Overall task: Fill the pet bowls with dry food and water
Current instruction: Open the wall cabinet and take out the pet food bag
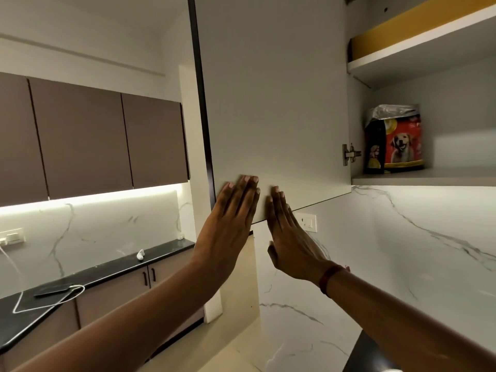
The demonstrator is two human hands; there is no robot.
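L hand [228, 218] & R hand [290, 237] flat on cabinet door [273, 103], fingers straight, gripping nothing; push too hard & hinge [349, 154] may strain, or door rebounds, blocking dog food bag [394, 143]

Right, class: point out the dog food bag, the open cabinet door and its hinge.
dog food bag [401, 142]: head view, printed front panel.
cabinet door [276, 103]: head view, bare inner face.
hinge [349, 154]: head view, metal plate.

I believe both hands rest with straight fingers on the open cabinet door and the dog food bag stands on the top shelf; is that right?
Not quite. The head view shows the dog food bag standing on the bottom shelf instead. The left hand and right hand do rest with straight fingers on the open cabinet door.
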